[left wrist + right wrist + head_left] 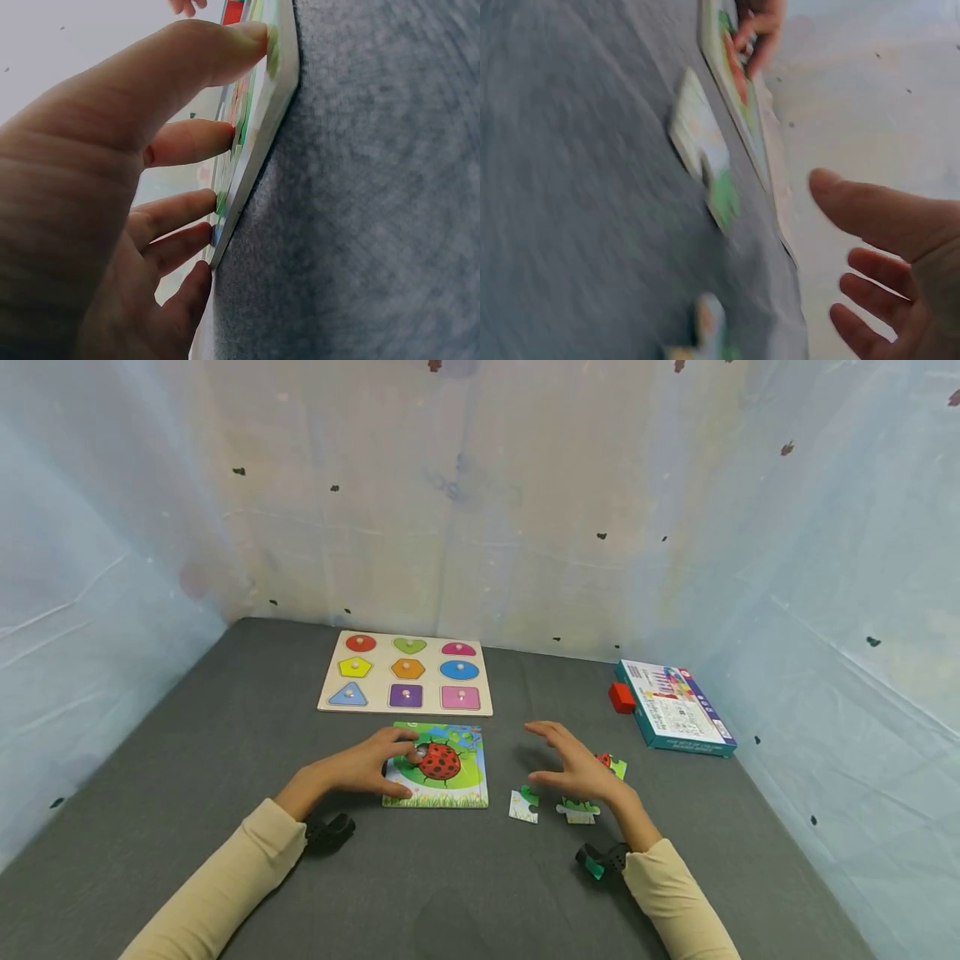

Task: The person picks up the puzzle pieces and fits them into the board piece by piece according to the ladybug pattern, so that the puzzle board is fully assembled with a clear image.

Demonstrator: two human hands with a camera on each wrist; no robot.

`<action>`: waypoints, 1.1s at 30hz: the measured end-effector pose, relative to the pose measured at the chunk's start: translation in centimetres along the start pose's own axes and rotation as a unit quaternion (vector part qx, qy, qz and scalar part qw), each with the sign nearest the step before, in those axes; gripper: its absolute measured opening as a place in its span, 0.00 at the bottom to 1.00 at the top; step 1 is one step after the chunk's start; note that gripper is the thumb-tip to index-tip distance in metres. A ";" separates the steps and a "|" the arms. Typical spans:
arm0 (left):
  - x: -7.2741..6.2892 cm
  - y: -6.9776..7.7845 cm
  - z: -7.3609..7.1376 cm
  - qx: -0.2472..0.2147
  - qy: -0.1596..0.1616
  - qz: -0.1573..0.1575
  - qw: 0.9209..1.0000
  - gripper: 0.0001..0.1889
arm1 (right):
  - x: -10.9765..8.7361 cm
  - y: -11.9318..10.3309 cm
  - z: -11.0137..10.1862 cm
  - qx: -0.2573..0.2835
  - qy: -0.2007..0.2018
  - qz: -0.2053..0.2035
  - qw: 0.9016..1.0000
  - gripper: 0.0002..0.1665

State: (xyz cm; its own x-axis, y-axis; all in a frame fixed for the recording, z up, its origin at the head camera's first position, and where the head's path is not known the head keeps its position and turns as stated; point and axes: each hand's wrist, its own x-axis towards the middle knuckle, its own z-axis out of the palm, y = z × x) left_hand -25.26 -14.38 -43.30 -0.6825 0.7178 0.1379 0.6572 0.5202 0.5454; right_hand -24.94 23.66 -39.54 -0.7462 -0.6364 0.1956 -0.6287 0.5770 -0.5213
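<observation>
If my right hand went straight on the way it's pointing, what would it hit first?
Probably the right edge of the shape board, though the right hand's height is unclear, so it might pass above.

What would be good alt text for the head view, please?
A person's left hand touches a ladybug puzzle while the empty right hand hovers near loose puzzle pieces on a grey table. Beyond lie a shape board, red block and box.
</observation>
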 end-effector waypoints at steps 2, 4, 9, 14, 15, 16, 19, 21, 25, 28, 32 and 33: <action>0.0 0.0 0.0 -0.002 -0.001 0.000 1.000 0.22 | -0.5 0.5 -0.6 0.008 -0.001 -0.006 1.000 0.41; 0.0 -0.1 0.0 -0.004 0.000 0.000 1.000 0.22 | -1.0 1.1 -1.2 0.012 0.000 -0.010 1.000 0.39; 0.0 -0.1 0.0 -0.003 0.002 -0.001 1.000 0.22 | -2.0 2.0 -2.4 0.007 -0.006 0.010 1.000 0.37; 0.0 0.1 -0.1 -0.006 0.004 0.002 1.000 0.22 | -2.9 2.7 -3.0 -0.011 -0.013 0.035 0.999 0.38; 0.0 0.1 -0.1 -0.007 0.004 0.003 1.000 0.22 | -3.1 2.8 -3.1 -0.013 -0.014 0.041 0.999 0.39; 0.0 0.2 -0.1 -0.008 0.005 0.003 1.000 0.22 | -3.2 3.0 -3.2 -0.012 -0.016 0.046 0.999 0.40; 0.0 0.2 -0.1 -0.008 0.005 0.004 1.000 0.22 | -3.5 3.4 -3.3 -0.011 -0.023 0.058 0.998 0.42; 0.0 0.2 -0.1 -0.007 0.004 0.005 1.000 0.21 | -3.7 3.8 -3.4 -0.005 -0.027 0.061 0.998 0.43; 0.0 0.1 -0.1 -0.006 0.003 0.005 1.000 0.21 | -4.0 4.5 -3.4 0.007 -0.039 0.059 0.997 0.43; 0.0 0.2 -0.1 -0.009 0.002 0.004 1.000 0.21 | -4.2 4.9 -3.3 0.002 -0.051 0.064 0.997 0.44; 0.0 0.2 -0.2 -0.011 0.001 0.006 1.000 0.21 | -4.3 5.2 -3.1 -0.012 -0.057 0.072 0.996 0.43; 0.0 0.2 -0.2 -0.011 0.002 0.008 1.000 0.21 | -4.3 5.3 -3.1 -0.015 -0.056 0.073 0.996 0.43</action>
State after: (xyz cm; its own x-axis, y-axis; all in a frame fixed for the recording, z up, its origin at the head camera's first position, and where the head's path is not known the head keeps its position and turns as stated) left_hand -25.15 -14.37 -43.04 -0.6737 0.7238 0.1490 0.6606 0.4995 0.5605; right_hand -25.71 31.02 -40.54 -0.8020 -0.5968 0.0250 -0.5232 0.6818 -0.5113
